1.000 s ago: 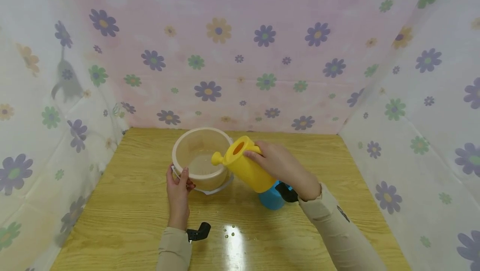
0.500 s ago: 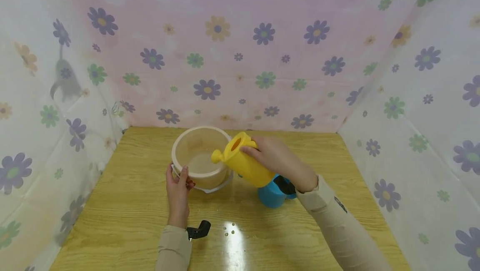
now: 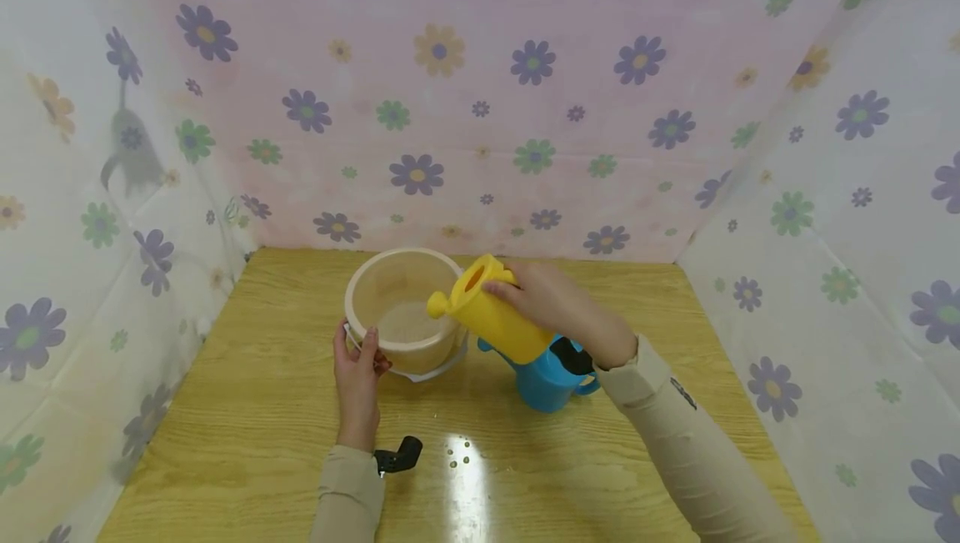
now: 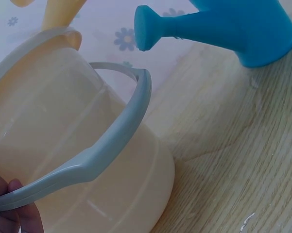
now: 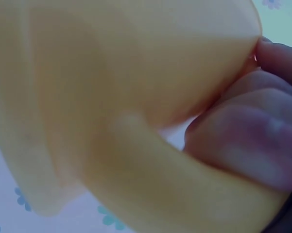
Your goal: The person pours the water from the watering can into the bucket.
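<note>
A cream bucket (image 3: 422, 362) stands on the table with its white handle (image 4: 121, 128) hanging down along the near side. My left hand (image 3: 357, 389) holds it at the left, thumb by the rim and fingers at the handle. My right hand (image 3: 551, 299) grips a yellow watering can (image 3: 506, 324) by its handle. The can tips left, its spout head (image 3: 438, 304) over the bucket's right part. In the right wrist view, curled fingers (image 5: 252, 126) show beside the can's body. The bucket's visible floor looks pale and wet.
A blue watering can (image 3: 542, 386) stands on the table below the yellow one, its spout (image 4: 199, 30) toward the bucket. Several small greenish bits (image 3: 467, 444) and water drops lie on the near wooden table (image 3: 247, 434). Flowered cloth (image 3: 480, 134) walls off the back and sides.
The yellow watering can and my right hand have risen slightly and tipped more, uncovering more of the blue can. My left hand and the bucket stay in place.
</note>
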Demonstrator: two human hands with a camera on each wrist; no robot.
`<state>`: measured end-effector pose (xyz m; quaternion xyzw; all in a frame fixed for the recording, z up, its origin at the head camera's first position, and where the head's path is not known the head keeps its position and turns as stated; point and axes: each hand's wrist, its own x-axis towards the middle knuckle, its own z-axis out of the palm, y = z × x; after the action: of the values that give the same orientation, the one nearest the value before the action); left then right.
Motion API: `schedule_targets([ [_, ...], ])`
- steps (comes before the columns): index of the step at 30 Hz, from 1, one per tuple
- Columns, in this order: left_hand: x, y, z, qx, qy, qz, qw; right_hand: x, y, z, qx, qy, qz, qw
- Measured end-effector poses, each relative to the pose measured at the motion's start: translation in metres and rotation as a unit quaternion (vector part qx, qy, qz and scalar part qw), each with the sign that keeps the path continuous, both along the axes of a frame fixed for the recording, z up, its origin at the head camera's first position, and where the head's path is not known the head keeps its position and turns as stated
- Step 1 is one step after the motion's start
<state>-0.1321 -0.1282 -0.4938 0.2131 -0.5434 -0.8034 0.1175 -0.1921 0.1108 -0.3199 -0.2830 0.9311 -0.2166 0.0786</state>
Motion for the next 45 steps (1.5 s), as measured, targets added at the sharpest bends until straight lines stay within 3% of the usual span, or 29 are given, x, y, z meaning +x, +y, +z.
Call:
schedule_targets([
  [6,-0.002,-0.001,-0.002,-0.002,-0.005,0.000,1.0000,-0.006,-0.004,0.005,0.015,0.006,0.006,0.9998],
  [10,0.000,0.000,0.005,-0.002,0.001,-0.001,1.0000,-0.008,-0.007,0.008,0.025,0.010,0.009,0.9996],
  [19,-0.008,-0.002,-0.014,-0.002,0.003,0.007,1.0000,-0.018,-0.012,0.013,0.058,0.012,0.020,0.9980],
  [27,-0.008,-0.002,-0.015,-0.001,0.011,0.019,0.9998,-0.027,-0.014,0.021,0.102,0.000,0.006,0.9948],
  [40,-0.010,-0.003,-0.016,0.004,0.012,0.014,0.9998,-0.038,0.000,0.018,0.072,-0.035,-0.003,0.9968],
  [45,-0.010,-0.003,-0.016,0.000,0.008,0.016,0.9998,-0.049,0.021,0.009,0.033,-0.049,0.031,0.9978],
])
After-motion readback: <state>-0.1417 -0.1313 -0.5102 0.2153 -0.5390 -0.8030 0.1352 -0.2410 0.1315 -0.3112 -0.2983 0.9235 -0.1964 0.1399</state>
